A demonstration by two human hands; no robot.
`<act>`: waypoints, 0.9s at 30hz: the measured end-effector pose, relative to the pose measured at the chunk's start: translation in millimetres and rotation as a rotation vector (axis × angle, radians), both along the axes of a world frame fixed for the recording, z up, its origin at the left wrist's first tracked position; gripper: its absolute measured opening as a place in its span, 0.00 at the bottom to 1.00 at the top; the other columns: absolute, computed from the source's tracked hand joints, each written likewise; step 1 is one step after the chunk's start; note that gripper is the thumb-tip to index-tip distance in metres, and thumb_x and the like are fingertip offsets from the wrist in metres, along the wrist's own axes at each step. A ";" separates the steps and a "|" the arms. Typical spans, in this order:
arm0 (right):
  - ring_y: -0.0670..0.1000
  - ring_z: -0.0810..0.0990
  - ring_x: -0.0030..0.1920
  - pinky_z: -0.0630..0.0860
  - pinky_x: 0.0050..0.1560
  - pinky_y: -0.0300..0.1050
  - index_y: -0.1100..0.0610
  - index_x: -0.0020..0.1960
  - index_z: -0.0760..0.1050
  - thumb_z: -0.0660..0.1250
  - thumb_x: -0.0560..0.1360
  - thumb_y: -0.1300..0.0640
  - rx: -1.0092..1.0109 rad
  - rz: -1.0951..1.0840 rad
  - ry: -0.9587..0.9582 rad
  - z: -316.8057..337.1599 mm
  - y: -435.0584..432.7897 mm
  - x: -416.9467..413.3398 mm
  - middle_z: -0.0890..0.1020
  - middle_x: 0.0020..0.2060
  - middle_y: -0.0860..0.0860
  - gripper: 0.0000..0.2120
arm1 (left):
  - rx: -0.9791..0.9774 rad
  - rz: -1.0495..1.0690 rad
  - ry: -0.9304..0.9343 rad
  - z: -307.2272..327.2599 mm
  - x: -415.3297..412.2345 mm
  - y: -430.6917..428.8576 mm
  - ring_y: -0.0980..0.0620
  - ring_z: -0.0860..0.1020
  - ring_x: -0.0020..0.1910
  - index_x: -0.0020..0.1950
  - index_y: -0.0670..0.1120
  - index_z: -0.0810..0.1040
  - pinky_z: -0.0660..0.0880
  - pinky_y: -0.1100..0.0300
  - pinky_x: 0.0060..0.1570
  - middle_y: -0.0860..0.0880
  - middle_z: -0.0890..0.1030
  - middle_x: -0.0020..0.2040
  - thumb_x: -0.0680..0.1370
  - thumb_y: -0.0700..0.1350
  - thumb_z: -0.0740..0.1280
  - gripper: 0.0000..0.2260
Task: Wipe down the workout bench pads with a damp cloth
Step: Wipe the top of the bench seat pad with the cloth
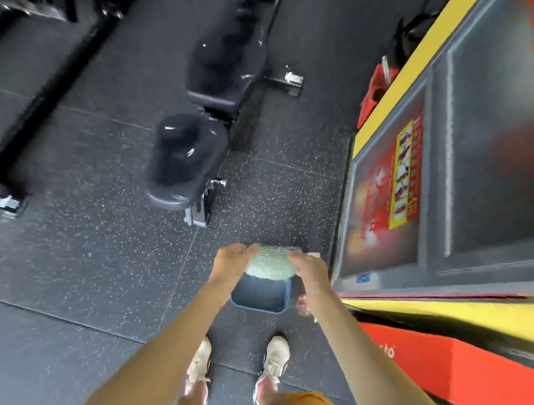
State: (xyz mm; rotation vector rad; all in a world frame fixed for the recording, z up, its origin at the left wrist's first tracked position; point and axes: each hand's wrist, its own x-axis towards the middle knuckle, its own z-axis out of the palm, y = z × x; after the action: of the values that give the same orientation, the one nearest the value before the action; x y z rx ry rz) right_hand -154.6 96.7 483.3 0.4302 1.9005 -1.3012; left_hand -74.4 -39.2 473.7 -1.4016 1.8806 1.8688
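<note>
A pale green cloth (271,263) is bunched between my two hands, held above a dark blue square bucket (261,296) on the floor. My left hand (232,263) grips its left end and my right hand (310,270) grips its right end. The black workout bench stands ahead on the floor: its glossy seat pad (186,157) is nearer, its long back pad (224,63) runs away behind it. Both hands are well short of the bench. The frame is motion-blurred.
Speckled black rubber floor (104,245) lies all around. A wall with yellow and red bands and a red poster (394,187) runs along the right. Another black bench or machine frame (7,125) is at far left. My shoes (275,363) stand just behind the bucket.
</note>
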 end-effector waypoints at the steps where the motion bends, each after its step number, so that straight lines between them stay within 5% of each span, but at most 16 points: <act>1: 0.53 0.77 0.43 0.70 0.43 0.44 0.61 0.45 0.81 0.68 0.75 0.62 -0.016 0.009 0.001 22.6 -2.1 -3.0 0.81 0.39 0.53 0.04 | 0.020 0.003 0.019 19.9 -2.3 -1.4 0.52 0.69 0.34 0.35 0.48 0.71 0.65 0.62 0.33 0.52 0.71 0.33 0.78 0.49 0.66 0.12; 3: 0.50 0.72 0.36 0.66 0.39 0.44 0.58 0.37 0.80 0.69 0.73 0.62 -0.055 0.062 0.052 59.5 -4.3 -10.5 0.77 0.33 0.52 0.06 | 0.026 -0.024 0.049 57.8 -5.3 -0.1 0.55 0.71 0.35 0.41 0.45 0.75 0.67 0.64 0.36 0.51 0.74 0.38 0.79 0.51 0.65 0.11; 6: 0.50 0.72 0.36 0.66 0.39 0.44 0.59 0.37 0.78 0.69 0.74 0.58 -0.149 0.134 0.195 102.9 -12.0 -19.3 0.75 0.33 0.55 0.08 | 0.091 -0.040 0.097 100.3 -4.4 4.0 0.53 0.77 0.49 0.56 0.44 0.79 0.71 0.58 0.51 0.51 0.80 0.50 0.74 0.57 0.69 0.19; 9: 0.50 0.69 0.35 0.64 0.37 0.45 0.56 0.35 0.70 0.64 0.79 0.54 -0.141 0.302 0.402 128.6 -17.9 -28.3 0.72 0.32 0.51 0.14 | 0.202 0.024 0.199 128.8 0.7 5.6 0.47 0.77 0.60 0.65 0.45 0.74 0.67 0.46 0.67 0.47 0.80 0.59 0.59 0.59 0.79 0.38; 11: 0.51 0.75 0.46 0.73 0.46 0.47 0.58 0.47 0.74 0.62 0.80 0.52 -0.138 0.393 0.388 143.6 -21.5 -32.5 0.77 0.44 0.51 0.10 | 0.238 0.136 0.260 141.2 2.1 4.4 0.47 0.74 0.63 0.73 0.48 0.64 0.63 0.43 0.69 0.48 0.75 0.66 0.54 0.55 0.83 0.52; 14: 0.53 0.78 0.57 0.79 0.51 0.54 0.58 0.67 0.67 0.62 0.80 0.52 -0.192 0.458 0.074 158.7 -22.3 -39.5 0.76 0.63 0.55 0.18 | 0.224 0.257 0.312 160.6 6.9 -0.3 0.50 0.71 0.63 0.76 0.59 0.51 0.62 0.46 0.70 0.54 0.68 0.66 0.71 0.34 0.73 0.44; 18: 0.54 0.81 0.55 0.79 0.54 0.54 0.37 0.73 0.51 0.67 0.76 0.66 -0.370 0.520 -0.113 168.3 -34.7 -38.8 0.74 0.64 0.61 0.39 | 0.044 0.202 0.326 176.0 22.8 -26.6 0.46 0.72 0.63 0.66 0.63 0.66 0.69 0.48 0.64 0.43 0.72 0.65 0.74 0.34 0.69 0.30; 23: 0.54 0.81 0.53 0.81 0.50 0.50 0.53 0.57 0.76 0.61 0.76 0.73 -0.355 0.487 0.050 182.6 -70.0 -25.9 0.79 0.58 0.60 0.19 | -0.068 -0.002 0.326 194.9 36.4 -63.5 0.49 0.77 0.53 0.55 0.46 0.81 0.73 0.64 0.49 0.44 0.80 0.57 0.75 0.32 0.68 0.12; 27: 0.50 0.79 0.52 0.77 0.52 0.38 0.63 0.64 0.75 0.66 0.71 0.75 -0.243 0.639 0.194 177.6 -104.2 -12.8 0.80 0.56 0.57 0.22 | -0.198 -0.134 0.192 185.7 49.1 -100.5 0.50 0.75 0.59 0.65 0.46 0.75 0.71 0.69 0.50 0.46 0.76 0.60 0.69 0.34 0.74 0.25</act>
State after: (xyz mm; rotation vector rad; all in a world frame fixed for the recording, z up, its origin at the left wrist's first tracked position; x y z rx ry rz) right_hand -167.4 -7.5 660.9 -0.4159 1.7850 -1.1329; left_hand -25.3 -139.7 659.4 -1.1472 2.2454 1.8530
